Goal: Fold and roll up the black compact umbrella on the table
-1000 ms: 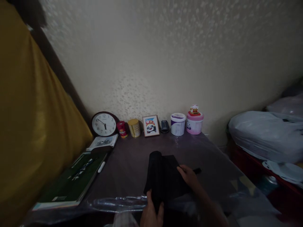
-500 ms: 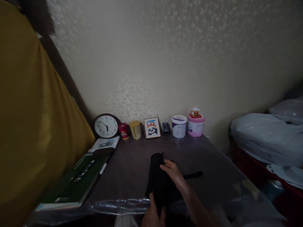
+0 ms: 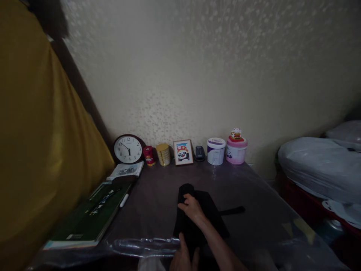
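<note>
A black cloth item (image 3: 210, 205), folded over on its left side, lies near the front of the table. A narrow black strap (image 3: 232, 210) sticks out from it to the right. My right hand (image 3: 192, 210) rests on the upper left fold with its fingers stretched out and slightly apart. Lower down, my left hand (image 3: 182, 258) touches the near edge, index finger extended and thumb apart. Part of the left hand and the cloth's near end are cut off or too dark to make out.
On the left lie a green book (image 3: 90, 214) with a pen on it and a white marker (image 3: 124, 200). Along the wall stand a clock (image 3: 129, 149), a red tin (image 3: 149, 156), a panda picture (image 3: 183, 152) and tubs (image 3: 216, 152). A yellow curtain (image 3: 42, 143) hangs left.
My right hand has moved left across the black cloth and now lies on its left fold. More of the cloth's right side shows spread out. My left hand stays nearly in place.
</note>
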